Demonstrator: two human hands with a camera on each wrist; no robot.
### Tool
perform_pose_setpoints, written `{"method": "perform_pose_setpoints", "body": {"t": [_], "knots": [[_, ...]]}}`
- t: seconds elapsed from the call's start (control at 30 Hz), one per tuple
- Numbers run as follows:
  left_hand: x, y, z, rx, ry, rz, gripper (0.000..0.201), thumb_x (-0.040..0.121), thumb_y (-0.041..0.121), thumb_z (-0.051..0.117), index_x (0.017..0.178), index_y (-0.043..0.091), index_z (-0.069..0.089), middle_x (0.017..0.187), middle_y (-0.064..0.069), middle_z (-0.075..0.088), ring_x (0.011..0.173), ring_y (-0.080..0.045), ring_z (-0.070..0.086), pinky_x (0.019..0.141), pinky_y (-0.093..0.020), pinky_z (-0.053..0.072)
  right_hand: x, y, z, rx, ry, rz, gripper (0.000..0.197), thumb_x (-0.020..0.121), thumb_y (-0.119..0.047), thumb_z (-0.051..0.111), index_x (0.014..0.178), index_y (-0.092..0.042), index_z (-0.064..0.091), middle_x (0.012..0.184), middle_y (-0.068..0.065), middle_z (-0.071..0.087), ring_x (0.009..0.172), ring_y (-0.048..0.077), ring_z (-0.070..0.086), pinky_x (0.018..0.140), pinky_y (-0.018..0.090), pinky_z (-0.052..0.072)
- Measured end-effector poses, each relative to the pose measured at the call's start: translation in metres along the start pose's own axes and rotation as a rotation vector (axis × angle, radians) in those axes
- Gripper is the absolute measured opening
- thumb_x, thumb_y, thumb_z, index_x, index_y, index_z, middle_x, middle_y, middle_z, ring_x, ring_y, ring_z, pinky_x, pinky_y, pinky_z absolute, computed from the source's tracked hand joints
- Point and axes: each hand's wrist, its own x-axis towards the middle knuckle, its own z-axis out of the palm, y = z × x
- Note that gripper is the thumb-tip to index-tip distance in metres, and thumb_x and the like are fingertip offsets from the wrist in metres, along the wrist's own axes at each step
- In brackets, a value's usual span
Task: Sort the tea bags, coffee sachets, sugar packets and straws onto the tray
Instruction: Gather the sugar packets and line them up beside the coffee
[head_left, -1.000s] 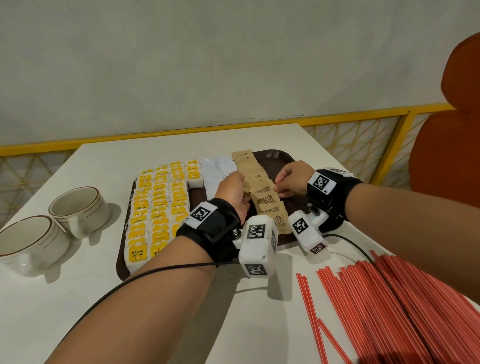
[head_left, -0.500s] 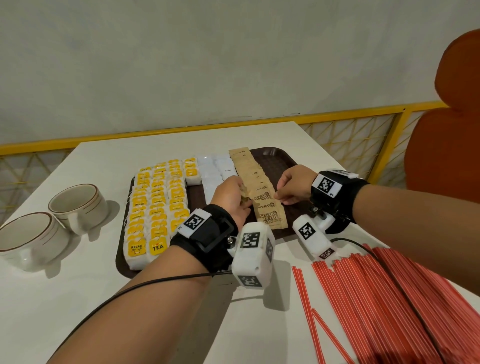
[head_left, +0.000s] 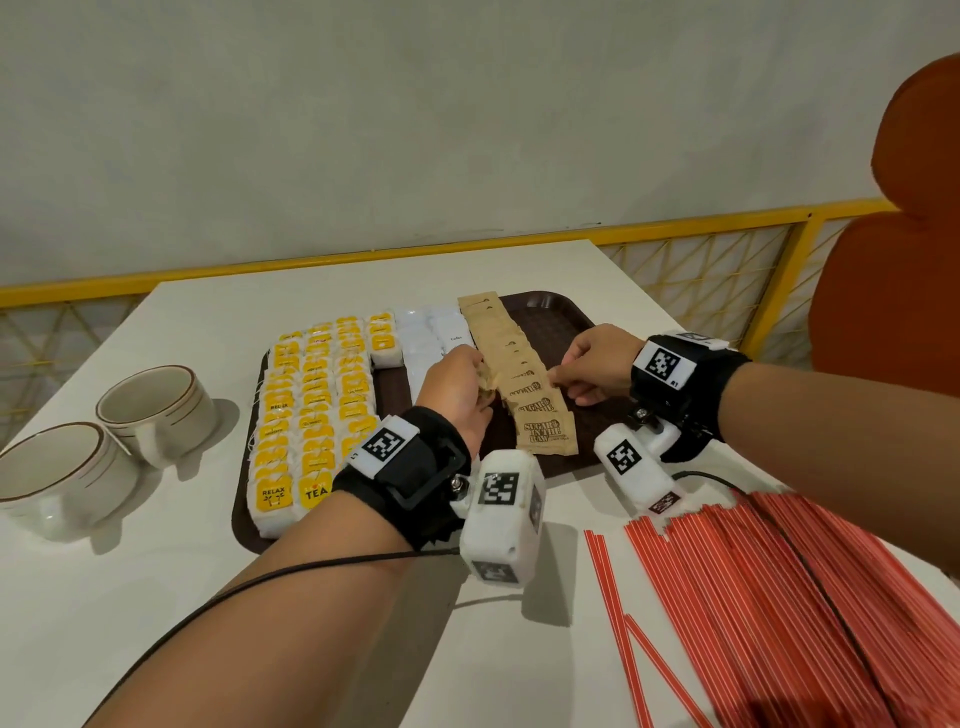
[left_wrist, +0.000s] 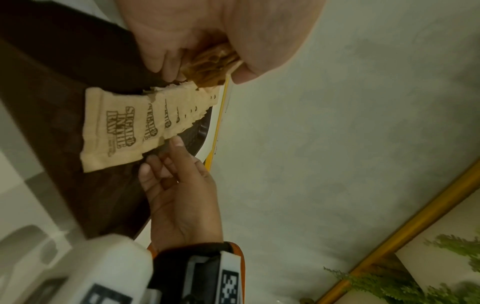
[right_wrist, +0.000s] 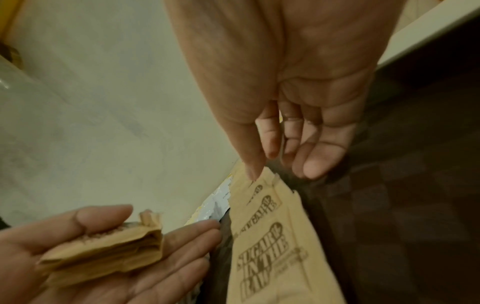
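Left hand (head_left: 457, 387) grips a stack of sugar packets (right_wrist: 103, 253); right hand (head_left: 597, 364), fingers loosely extended, touches the packet row (head_left: 524, 384) on the tray (head_left: 561, 322).

Bare forearms; 2 black wrist straps (head_left: 415, 462) w/ white tagged cam boxes (head_left: 501, 514), black cable (head_left: 260, 582).
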Motion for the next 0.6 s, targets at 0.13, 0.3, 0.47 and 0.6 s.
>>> {"method": "perform_pose_setpoints", "body": {"t": [0.13, 0.3, 0.47, 0.6], "knots": [[-0.01, -0.008, -0.008, -0.005, -0.006, -0.028, 0.015, 0.096, 0.015, 0.042, 0.104, 0.007, 0.051, 0.096, -0.01, 0.058, 0.105, -0.027, 0.054, 0.103, -0.037, 0.032, -0.015, 0.009, -0.006, -0.063, -0.182, 0.059, 0.027, 0.076, -0.012, 0.079, 0.077, -0.009, 0.052, 0.067, 0.006, 0.065, 0.066, 0.017, 0.06, 0.065, 0.029, 0.055], [-0.021, -0.016, -0.006, 0.007, -0.082, -0.103, 0.016, 0.095, 0.016, 0.038, 0.096, 0.009, 0.052, 0.096, -0.012, 0.062, 0.09, -0.023, 0.057, 0.097, -0.035, 0.033, -0.023, 0.014, 0.0, -0.091, -0.171, -0.022, 0.032, 0.073, 0.005, 0.077, 0.08, -0.009, 0.049, 0.076, 0.009, 0.067, 0.073, 0.023, 0.067, 0.072, 0.031, 0.056], [-0.023, -0.02, 0.001, -0.026, -0.085, -0.089, 0.034, 0.095, 0.017, 0.037, 0.125, 0.007, 0.051, 0.118, -0.014, 0.063, 0.105, -0.025, 0.058, 0.092, -0.033, 0.032, -0.019, 0.014, 0.003, -0.076, -0.105, -0.073, 0.031, 0.073, 0.007, 0.076, 0.078, -0.008, 0.049, 0.079, 0.014, 0.068, 0.076, 0.027, 0.069, 0.071, 0.032, 0.057], [-0.024, -0.019, 0.005, -0.037, -0.073, -0.06, 0.037, 0.095, 0.017, 0.037, 0.129, 0.007, 0.05, 0.12, -0.015, 0.063, 0.091, -0.021, 0.059, 0.089, -0.033, 0.033, -0.013, 0.012, 0.002, -0.05, -0.05, -0.094, 0.03, 0.073, 0.007, 0.076, 0.077, -0.008, 0.05, 0.074, 0.012, 0.066, 0.065, 0.019, 0.067, 0.066, 0.029, 0.058]]}}
